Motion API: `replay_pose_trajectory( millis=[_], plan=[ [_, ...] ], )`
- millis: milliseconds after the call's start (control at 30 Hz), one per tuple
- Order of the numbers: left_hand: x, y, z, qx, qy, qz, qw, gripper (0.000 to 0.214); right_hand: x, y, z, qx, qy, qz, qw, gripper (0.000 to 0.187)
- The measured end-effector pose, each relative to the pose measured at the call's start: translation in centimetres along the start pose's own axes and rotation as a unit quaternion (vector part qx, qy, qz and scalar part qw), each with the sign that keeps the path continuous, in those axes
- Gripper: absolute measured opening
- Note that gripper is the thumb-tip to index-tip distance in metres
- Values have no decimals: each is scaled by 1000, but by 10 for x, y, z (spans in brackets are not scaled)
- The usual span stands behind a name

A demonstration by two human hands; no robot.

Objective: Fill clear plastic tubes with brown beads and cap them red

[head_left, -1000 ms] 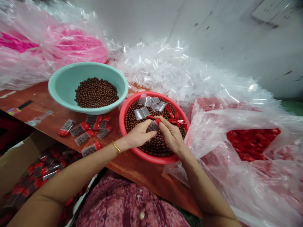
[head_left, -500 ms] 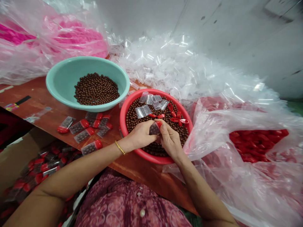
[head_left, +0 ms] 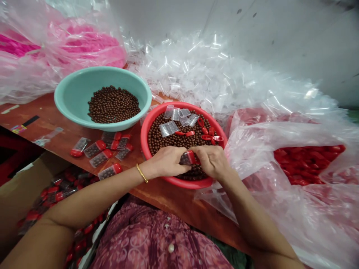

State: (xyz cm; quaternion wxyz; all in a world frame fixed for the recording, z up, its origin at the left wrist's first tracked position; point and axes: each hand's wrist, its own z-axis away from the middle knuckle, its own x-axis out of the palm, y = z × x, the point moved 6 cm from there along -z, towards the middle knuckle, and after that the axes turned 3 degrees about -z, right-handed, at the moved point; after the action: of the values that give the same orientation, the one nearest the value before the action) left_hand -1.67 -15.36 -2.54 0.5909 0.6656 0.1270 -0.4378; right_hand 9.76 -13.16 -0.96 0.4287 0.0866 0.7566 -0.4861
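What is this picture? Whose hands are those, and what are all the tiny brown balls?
The camera sits on a person's head and looks down, so you see that person's own arms. The left hand and right hand together pinch one small clear packet with a red cap over a round red plastic basin of small brown balls. Beside it on the brown wooden table stands a teal plastic basin with more balls, and a few filled red-capped packets lie nearby. Behind is a heap of empty clear packets.

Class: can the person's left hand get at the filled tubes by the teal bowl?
Probably yes: the filled tubes lie on the table just left of the left hand, no obstacle between, though it grips a capped tube with the right hand.
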Motion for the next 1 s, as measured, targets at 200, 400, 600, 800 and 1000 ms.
replay_pose_trajectory(
  millis=[200,400,600,800,1000],
  plan=[
    [-2,4,2,-2,-14,-38,999,22,23,11,-21,118,87,-275,950,86],
    [6,4,4,16,-16,-68,997,23,40,-5,-25,131,-39,-298,945,81],
    [10,6,5,70,-22,-69,995,26,50,-1,-17,182,-62,-346,918,84],
    [8,8,9,41,37,-96,994,26,41,-4,-25,138,20,-363,921,78],
    [-27,-20,54,-22,261,-198,945,22,21,10,-17,128,96,-367,916,69]
  ],
)
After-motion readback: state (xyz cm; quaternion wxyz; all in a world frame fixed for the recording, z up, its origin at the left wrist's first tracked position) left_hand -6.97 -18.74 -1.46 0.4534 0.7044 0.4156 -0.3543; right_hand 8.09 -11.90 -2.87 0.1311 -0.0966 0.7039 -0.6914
